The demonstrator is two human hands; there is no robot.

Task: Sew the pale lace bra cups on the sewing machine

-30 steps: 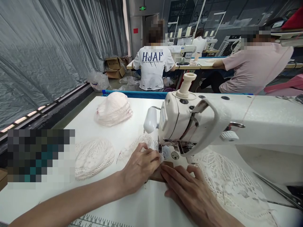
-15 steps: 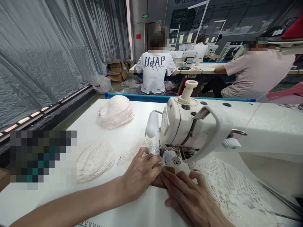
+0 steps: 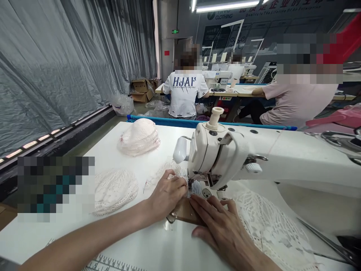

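Note:
A white sewing machine (image 3: pixel 220 150) stands over the table, its needle area close to my fingertips. My left hand (image 3: pixel 169 192) is closed, its curled fingers pinching the near edge of a white lace piece (image 3: pixel 166 169) just left of the presser foot. My right hand (image 3: pixel 220 222) lies flat with fingers stretched out, the fingertips on a brown plate (image 3: pixel 187 210) in front of the needle. Part of the plate is hidden under both hands. More white lace (image 3: pixel 270 214) lies to the right of my right hand, below the machine arm.
A stack of white moulded cups (image 3: pixel 139 137) and a flat lace pile (image 3: pixel 115 190) sit on the left. Scissors (image 3: pixel 324 237) lie at the right, and a ruler (image 3: pixel 107 263) at the front edge. Co-workers sit beyond the blue bar (image 3: pixel 166 121) at the far edge.
The camera view has tilted up and shifted slightly. More of the brown plate shows between my hands. Both hands remain by the needle, the left one still on the lace.

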